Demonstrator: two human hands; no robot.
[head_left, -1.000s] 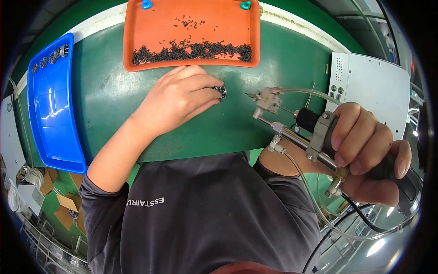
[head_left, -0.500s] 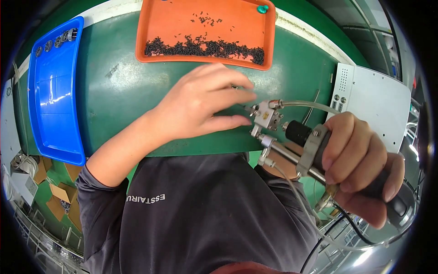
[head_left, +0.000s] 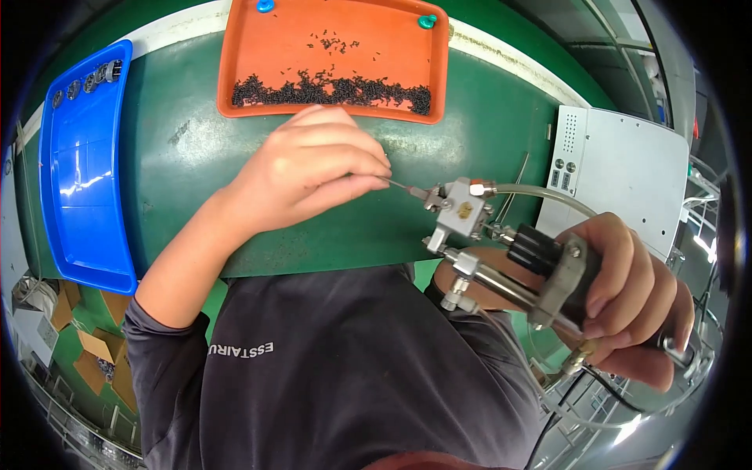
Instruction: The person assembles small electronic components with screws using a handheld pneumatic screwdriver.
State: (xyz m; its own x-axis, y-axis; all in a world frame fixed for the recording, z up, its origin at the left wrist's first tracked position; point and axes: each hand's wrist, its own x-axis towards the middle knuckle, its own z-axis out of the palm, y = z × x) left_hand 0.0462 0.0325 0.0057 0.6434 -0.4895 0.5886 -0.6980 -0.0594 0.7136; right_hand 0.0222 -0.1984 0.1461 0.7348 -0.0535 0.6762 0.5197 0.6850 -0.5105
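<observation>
Two trays: one orange tray [head_left: 235, 55], one blue tray [head_left: 78, 227]; one screwdriver [head_left: 501, 258].

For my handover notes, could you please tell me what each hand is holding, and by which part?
The right hand grips the metal dispensing tool by its rear handle. The left hand pinches at the tool's thin needle tip; whether it holds anything small there cannot be told.

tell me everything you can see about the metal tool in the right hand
The metal tool is a pen-like dispenser of silvery metal with a black collar. A blocky head at its front carries brass-coloured fittings and a thin needle tip pointing left. A clear hose loops out of the head, and more lines trail from the rear. It is held off the green table, slanting from lower right up to the left. The right hand grips its rear; the left hand fingertips pinch at the needle tip.
</observation>
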